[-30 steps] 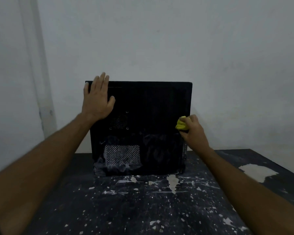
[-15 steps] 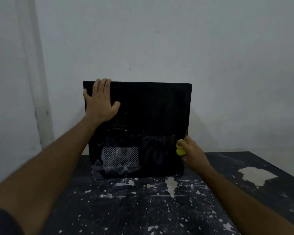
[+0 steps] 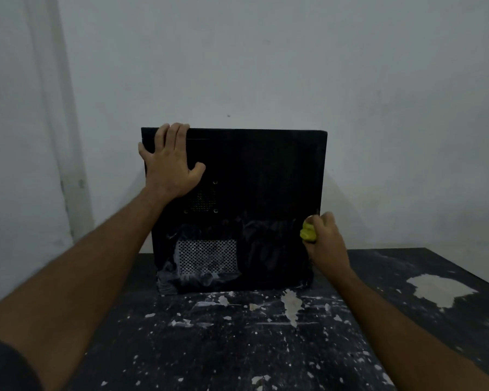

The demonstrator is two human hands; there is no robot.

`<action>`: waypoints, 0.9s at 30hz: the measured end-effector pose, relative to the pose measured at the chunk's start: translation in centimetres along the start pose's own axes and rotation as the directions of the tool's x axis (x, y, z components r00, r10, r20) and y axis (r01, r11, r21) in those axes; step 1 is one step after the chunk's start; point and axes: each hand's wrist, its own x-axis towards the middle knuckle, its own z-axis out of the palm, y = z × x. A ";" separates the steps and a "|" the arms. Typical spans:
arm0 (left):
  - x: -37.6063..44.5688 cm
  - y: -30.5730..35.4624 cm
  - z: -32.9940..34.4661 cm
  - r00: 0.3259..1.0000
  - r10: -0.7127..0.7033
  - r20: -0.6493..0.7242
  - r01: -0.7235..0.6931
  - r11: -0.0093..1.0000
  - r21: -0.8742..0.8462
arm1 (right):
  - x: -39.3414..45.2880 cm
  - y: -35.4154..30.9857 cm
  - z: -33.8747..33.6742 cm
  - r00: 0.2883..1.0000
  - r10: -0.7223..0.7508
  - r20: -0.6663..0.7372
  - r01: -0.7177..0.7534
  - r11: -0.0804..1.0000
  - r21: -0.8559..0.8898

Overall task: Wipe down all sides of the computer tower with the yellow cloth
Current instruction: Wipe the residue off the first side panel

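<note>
Right hand lower, still cloth-gripping.

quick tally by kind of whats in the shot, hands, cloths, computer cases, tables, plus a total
hands: 2, left hand flat on the computer tower, right hand gripping the cloth
cloths: 1, yellow cloth at the tower's lower right edge
computer cases: 1, black, standing upright
tables: 1, dark paint-flecked table
total: 5

computer tower: matt black, perforated metal grille | cloth: soft yellow fabric | table: dark, paint-flecked, rough
</note>
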 end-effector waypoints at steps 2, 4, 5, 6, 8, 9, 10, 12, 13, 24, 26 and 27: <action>0.0 0.0 0.0 1.000 -0.004 -0.016 0.004 1.000 -0.002 | -2.2 0.3 1.1 0.986 -0.094 0.136 0.101 0.994 -0.047; 0.0 0.0 0.1 1.000 -0.013 -0.028 0.013 1.000 -0.016 | -4.2 1.3 1.5 0.966 -0.092 0.242 0.114 0.990 -0.077; 0.0 0.1 0.1 0.999 -0.016 -0.032 0.016 1.000 -0.023 | -4.4 1.6 1.3 0.965 -0.061 0.254 0.086 0.992 -0.089; 0.1 0.2 0.1 0.999 -0.020 -0.031 0.019 0.999 -0.030 | -3.9 1.7 1.2 0.972 -0.032 0.234 0.056 0.994 -0.098; 0.1 0.2 0.2 0.999 -0.022 -0.030 0.021 0.999 -0.034 | -3.0 1.2 1.0 0.987 0.040 0.152 -0.030 0.997 -0.070; 0.1 0.2 0.2 0.999 -0.023 -0.037 0.022 0.999 -0.032 | -3.0 0.8 1.1 0.989 0.068 0.129 -0.062 0.997 -0.049; 0.0 0.2 0.1 0.999 -0.022 -0.039 0.021 0.999 -0.031 | -3.5 0.7 1.4 0.987 0.085 0.139 -0.080 0.996 -0.039; 0.1 0.2 0.0 0.999 -0.023 -0.028 0.022 0.999 -0.031 | -5.5 0.9 2.6 0.962 0.053 0.267 -0.028 0.995 -0.097; 0.1 0.2 0.0 0.999 -0.028 -0.019 0.027 0.999 -0.034 | -6.8 1.3 3.0 0.939 0.020 0.344 0.027 0.991 -0.131; 0.2 0.3 0.1 0.999 -0.029 -0.032 0.028 0.999 -0.040 | -8.5 3.1 3.3 0.914 0.011 0.405 -0.024 0.999 0.026; 0.2 0.3 0.2 0.999 -0.030 -0.032 0.028 0.999 -0.043 | -8.7 3.1 3.0 0.916 0.030 0.399 -0.054 0.997 0.048; 0.2 0.4 0.2 0.999 -0.029 -0.028 0.028 0.999 -0.046 | -8.9 2.9 2.8 0.915 0.057 0.400 -0.085 0.995 0.052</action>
